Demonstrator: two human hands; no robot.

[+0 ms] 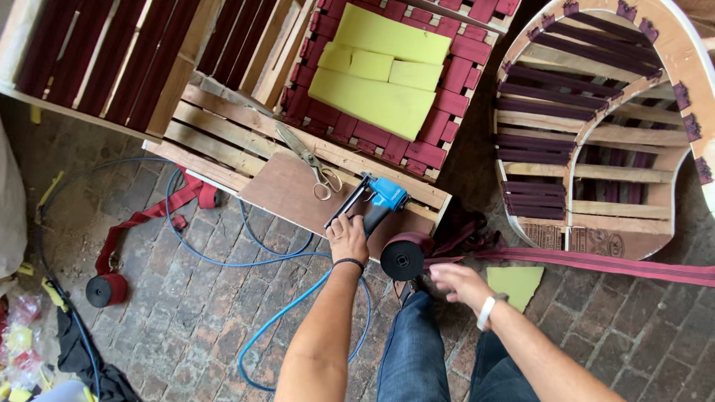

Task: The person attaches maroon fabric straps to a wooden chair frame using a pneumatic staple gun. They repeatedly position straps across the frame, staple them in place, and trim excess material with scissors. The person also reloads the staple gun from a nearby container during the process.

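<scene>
The left hand (347, 237) is curling its fingers (337, 225) around the dark handle of a blue pneumatic stapler (375, 199) lying on a smooth plywood board (287, 187). The right hand (462, 284) is blurring over dark red woven webbing (596, 260); how far its fingers are opening cannot be told. 1 webbing roll (403, 257) is standing between both hands, with steel scissors (311, 164) near the stapler.

Soft, even daylight, faint shadows, wide-angle bending at edges, slight motion blur.
</scene>
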